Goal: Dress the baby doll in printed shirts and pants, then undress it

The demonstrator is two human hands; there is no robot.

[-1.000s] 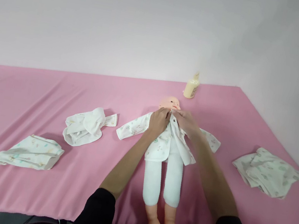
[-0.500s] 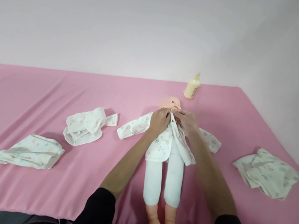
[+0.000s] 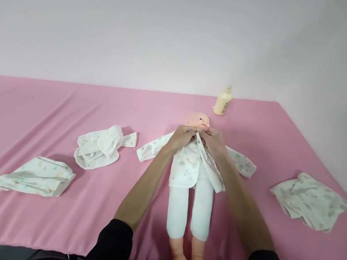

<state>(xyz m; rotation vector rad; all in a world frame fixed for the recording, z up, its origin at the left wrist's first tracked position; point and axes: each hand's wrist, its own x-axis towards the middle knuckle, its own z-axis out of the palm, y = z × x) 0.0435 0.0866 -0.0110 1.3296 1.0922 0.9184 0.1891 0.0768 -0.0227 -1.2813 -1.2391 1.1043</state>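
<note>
A baby doll (image 3: 189, 222) lies on its back, feet toward me, in white trousers and a white printed jacket (image 3: 185, 168). The jacket's front hangs partly open, its right-hand flap folded back, and both sleeves spread outward. Just below the doll's chin, my left hand (image 3: 183, 138) pinches the jacket's neckline. Close beside it, my right hand (image 3: 213, 140) has its fingers closed on the top edge of the other front flap. The fingertips of both hands nearly meet; the exact fastening between them is too small to make out.
A pump bottle (image 3: 223, 101) of pale yellow liquid stands behind the doll's head. On the pink cloth (image 3: 77, 216) lie a crumpled white garment (image 3: 100, 146), a folded printed cloth (image 3: 36, 175) at left and another printed cloth (image 3: 310, 201) at right. A pale wall (image 3: 144, 30) rises behind.
My left hand has turned and lowered at the wrist, its fingers now reaching sideways to the neckline. My right hand has shifted slightly left and down. The doll stays put.
</note>
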